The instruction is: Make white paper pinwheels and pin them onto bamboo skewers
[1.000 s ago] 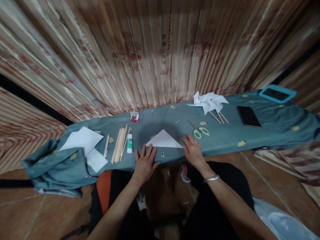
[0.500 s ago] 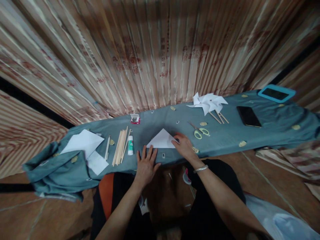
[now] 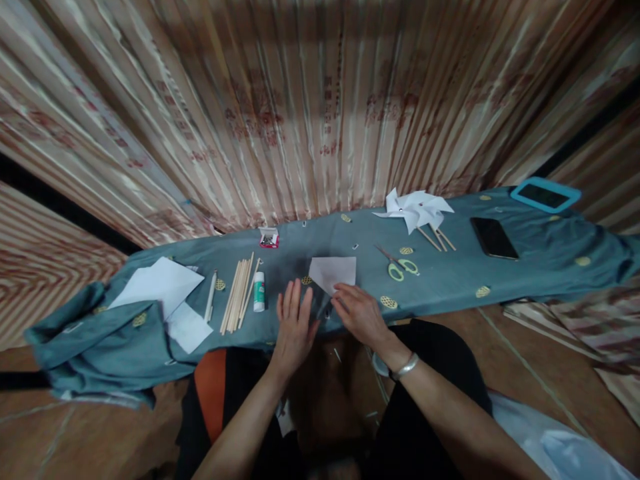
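Note:
A white sheet of paper (image 3: 336,270) is partly raised off the green tablecloth in front of me, looking like a folded piece with a corner pointing down. My right hand (image 3: 361,315) pinches its lower edge between thumb and fingers. Just left of the paper, my left hand (image 3: 295,321) rests flat at the table edge, fingers spread and holding nothing. A glue stick (image 3: 259,292) stands out beside it, and further left lies a row of wooden sticks (image 3: 237,295). Green-handled scissors (image 3: 399,265) lie open to the right of the paper.
White paper pinwheels (image 3: 417,210) on sticks lie at the back right, near a black phone (image 3: 494,238) and a blue-framed tablet (image 3: 546,194). On the left are loose white sheets (image 3: 163,283) and a pen (image 3: 211,297). A small red box (image 3: 269,238) sits at the back.
The paper has gone from a flat triangle to a raised, four-sided shape turned by my right hand. My left hand has come off the paper's left corner.

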Motion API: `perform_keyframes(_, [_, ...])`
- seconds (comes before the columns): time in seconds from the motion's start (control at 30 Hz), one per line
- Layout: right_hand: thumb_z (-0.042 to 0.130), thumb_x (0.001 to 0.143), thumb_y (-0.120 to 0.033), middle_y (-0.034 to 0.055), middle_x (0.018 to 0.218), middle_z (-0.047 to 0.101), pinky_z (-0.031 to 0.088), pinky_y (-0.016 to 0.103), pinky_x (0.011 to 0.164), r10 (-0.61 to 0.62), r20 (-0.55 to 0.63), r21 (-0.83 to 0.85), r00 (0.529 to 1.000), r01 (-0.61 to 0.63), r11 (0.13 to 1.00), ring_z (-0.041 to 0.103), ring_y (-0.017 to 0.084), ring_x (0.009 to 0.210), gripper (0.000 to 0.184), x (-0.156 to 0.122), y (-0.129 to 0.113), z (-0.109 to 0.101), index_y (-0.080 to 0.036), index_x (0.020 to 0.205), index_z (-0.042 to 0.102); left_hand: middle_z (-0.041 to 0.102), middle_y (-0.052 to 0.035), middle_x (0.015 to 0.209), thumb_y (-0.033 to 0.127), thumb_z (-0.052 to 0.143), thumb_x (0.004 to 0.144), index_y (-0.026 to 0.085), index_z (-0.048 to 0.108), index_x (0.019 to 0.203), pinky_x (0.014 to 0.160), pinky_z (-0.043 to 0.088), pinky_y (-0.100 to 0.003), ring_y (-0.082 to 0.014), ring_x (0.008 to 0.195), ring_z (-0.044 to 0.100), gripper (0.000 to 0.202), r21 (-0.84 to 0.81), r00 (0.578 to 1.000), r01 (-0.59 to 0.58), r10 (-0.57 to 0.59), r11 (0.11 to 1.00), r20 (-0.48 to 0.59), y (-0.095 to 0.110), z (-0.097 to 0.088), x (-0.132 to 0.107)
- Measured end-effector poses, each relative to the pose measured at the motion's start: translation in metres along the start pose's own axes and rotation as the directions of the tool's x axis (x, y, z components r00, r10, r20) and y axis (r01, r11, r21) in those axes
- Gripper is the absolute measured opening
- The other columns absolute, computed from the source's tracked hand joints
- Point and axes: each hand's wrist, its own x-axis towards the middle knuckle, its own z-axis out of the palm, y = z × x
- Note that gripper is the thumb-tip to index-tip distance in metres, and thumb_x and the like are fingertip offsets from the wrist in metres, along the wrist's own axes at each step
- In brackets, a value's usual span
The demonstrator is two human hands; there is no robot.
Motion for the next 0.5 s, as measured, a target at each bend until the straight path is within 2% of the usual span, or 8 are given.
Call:
perform_keyframes(0.13, [0.048, 0.093, -0.015, 0.012, 0.108, 0.072, 0.055, 0.037, 0.091, -0.088, 0.137, -0.014, 0.987, 0.091, 0.996, 0.068, 0.022, 0.098, 0.021, -0.008, -0.013, 0.01, -0.018, 0.096, 0.068, 0.041, -0.0167, 0.153, 0.011, 0.046, 0.093, 0.023, 0.045, 0.143, 0.116, 0.014, -0.064, -0.0305, 0.148, 0.022, 0.051, 0.066, 0.996, -0.051, 0.046, 0.996, 0.073, 0.003, -0.001, 0.007])
perform_keyframes(0.27, [0.051, 0.093, -0.016, 0.0105, 0.105, 0.073, 0.056, 0.037, 0.09, -0.15, 0.184, 0.064, 0.971, 0.14, 0.988, 0.068, 0.022, 0.097, 0.019, -0.009, -0.01, 0.008, -0.018, 0.1, 0.069, 0.067, -0.0087, 0.129, 0.017, 0.049, 0.095, 0.026, 0.065, 0.121, 0.114, 0.001, -0.07, -0.0299, 0.136, 0.046, 0.032, 0.001, 0.992, -0.068, 0.068, 0.998, 0.103, -0.007, 0.002, 0.017])
perform_keyframes(0.37, [0.045, 0.092, -0.009, 0.0115, 0.116, 0.071, 0.054, 0.038, 0.095, -0.136, 0.212, 0.084, 0.968, 0.12, 0.989, 0.065, 0.021, 0.108, 0.032, -0.007, 0.006, 0.003, -0.018, 0.115, 0.067, 0.075, -0.0036, 0.112, 0.019, 0.053, 0.094, 0.028, 0.072, 0.101, 0.114, 0.0, -0.071, -0.0281, 0.122, 0.059, 0.022, -0.051, 0.991, -0.081, 0.086, 0.995, 0.105, -0.017, 0.004, 0.02])
perform_keyframes(0.5, [0.036, 0.083, 0.004, 0.014, 0.136, 0.06, 0.047, 0.045, 0.106, -0.083, 0.304, -0.002, 0.949, 0.088, 0.996, 0.053, 0.023, 0.129, 0.057, -0.002, 0.031, -0.006, -0.017, 0.13, 0.061, 0.076, -0.0039, 0.109, 0.016, 0.054, 0.093, 0.028, 0.073, 0.099, 0.115, 0.007, -0.07, -0.0262, 0.118, 0.063, 0.022, -0.103, 0.994, -0.051, 0.061, 0.993, 0.096, -0.026, 0.005, 0.015])
